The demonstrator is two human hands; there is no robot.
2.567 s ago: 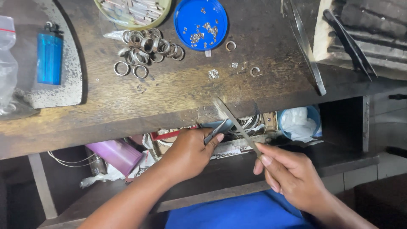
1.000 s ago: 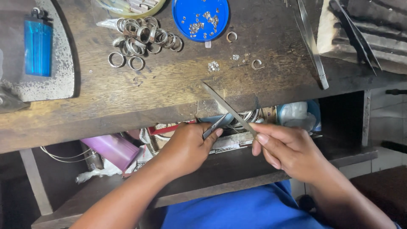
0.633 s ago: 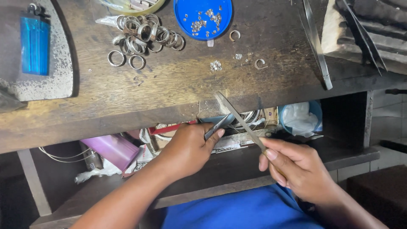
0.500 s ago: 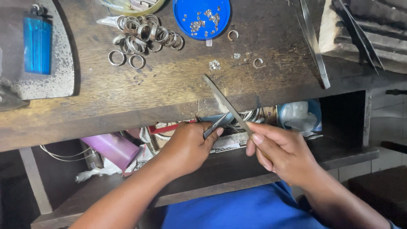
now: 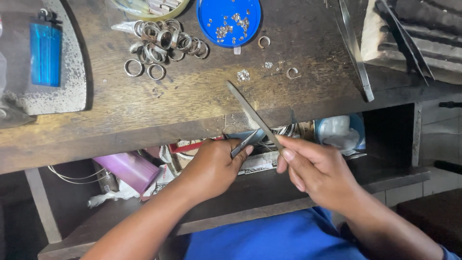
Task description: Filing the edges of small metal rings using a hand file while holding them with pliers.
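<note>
My right hand (image 5: 313,168) grips a long grey metal file (image 5: 252,114), which slants up and left over the front edge of the wooden bench (image 5: 192,110). My left hand (image 5: 211,166) is closed around a small dark metal tool (image 5: 243,143) whose tip meets the file just below the bench edge. Whatever sits at that tip is too small to make out. Both hands work in front of the open shelf under the bench.
On the bench lie a pile of metal rings (image 5: 163,43), a blue dish of tiny stones (image 5: 229,19), loose ring pieces (image 5: 291,73), long tweezers (image 5: 353,45) and a blue lighter (image 5: 45,54) on a grey slab. The shelf below holds a purple bottle (image 5: 127,169) and clutter.
The file has moved back and forth across the tool's tip, and now reaches further up over the bench. My left hand has stayed in place.
</note>
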